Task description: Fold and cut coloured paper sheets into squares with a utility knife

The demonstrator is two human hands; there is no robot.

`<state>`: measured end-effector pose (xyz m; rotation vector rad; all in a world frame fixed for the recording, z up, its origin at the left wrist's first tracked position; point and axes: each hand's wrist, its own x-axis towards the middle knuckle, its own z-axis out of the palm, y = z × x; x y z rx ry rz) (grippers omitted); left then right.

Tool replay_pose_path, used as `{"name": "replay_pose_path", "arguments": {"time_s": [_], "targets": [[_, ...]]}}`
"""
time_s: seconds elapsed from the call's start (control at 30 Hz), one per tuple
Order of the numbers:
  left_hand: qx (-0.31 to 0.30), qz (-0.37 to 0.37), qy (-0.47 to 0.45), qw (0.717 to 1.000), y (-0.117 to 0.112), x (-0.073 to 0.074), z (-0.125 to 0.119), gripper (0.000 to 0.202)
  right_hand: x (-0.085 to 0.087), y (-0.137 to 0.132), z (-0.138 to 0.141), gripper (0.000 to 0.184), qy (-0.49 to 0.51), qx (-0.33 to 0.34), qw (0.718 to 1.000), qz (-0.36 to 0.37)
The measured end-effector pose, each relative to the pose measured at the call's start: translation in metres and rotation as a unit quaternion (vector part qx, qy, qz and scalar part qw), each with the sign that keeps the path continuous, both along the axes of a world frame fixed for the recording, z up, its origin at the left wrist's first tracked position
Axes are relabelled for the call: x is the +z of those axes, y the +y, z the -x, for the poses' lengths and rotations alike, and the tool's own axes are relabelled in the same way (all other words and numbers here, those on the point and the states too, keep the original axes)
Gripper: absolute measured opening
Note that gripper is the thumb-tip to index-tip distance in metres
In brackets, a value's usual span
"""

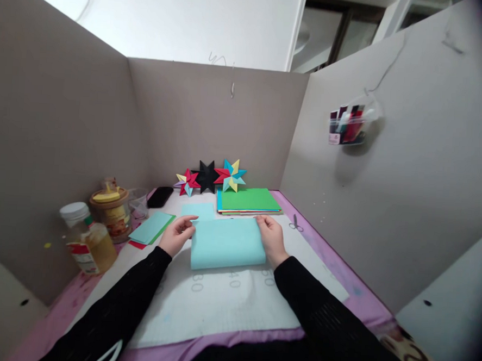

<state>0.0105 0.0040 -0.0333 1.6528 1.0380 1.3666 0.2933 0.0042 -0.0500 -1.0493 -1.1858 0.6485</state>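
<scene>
Through the head view, we see both of our hands in black sleeves, facing each other across a light-blue sheet (228, 242). It lies between our fingers, bent over so that its near edge forms a rounded curve. Our left hand (176, 236) grasps its left edge, thumb and forefinger near the far corner; our right hand (273, 239) grasps the opposite far corner.

Beneath our fingers, a white mat (217, 310) printed with numbers covers much of the purple tabletop (366, 300). Just beyond the fingers we find a small light-blue piece (197, 209) and, towards the right hand, a stack of coloured paper (252, 199) with green on top. Behind these stand three folded paper stars (207, 177).

Left of the left fingers lie more cut papers (150, 228), with a bottle (92, 247) and a jar (114, 211) farther out; a phone (160, 197) rests beyond the papers. Scissors (296, 225) lie to the right of the right fingers.
</scene>
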Motion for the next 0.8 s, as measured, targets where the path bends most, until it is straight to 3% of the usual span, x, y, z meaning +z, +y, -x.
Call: {"name": "replay_pose_path", "arguments": {"time_s": [0.13,0.23,0.43,0.6,0.7,0.8], "targets": [[0.019,-0.031,0.074,0.997,-0.002,0.004,0.001,0.025,0.005,-0.002,0.001,0.035,-0.016,-0.010,1.000,-0.018],[0.052,-0.080,0.141,0.985,-0.005,0.015,0.002,0.020,0.015,-0.005,0.002,0.033,-0.039,-0.023,0.998,-0.038],[0.036,-0.171,0.328,0.928,-0.025,0.059,0.003,0.016,0.052,-0.021,0.010,0.027,-0.135,-0.030,0.984,-0.110],[0.065,-0.219,0.407,0.884,-0.040,0.072,-0.003,0.023,0.081,-0.030,0.032,0.023,-0.227,-0.003,0.956,-0.184],[0.091,-0.223,0.396,0.886,-0.045,0.074,-0.007,0.027,0.091,-0.029,0.046,0.022,-0.260,0.019,0.938,-0.227],[0.114,-0.200,0.341,0.912,-0.049,0.080,-0.007,0.028,0.100,-0.027,0.056,0.020,-0.278,0.035,0.922,-0.267]]}}
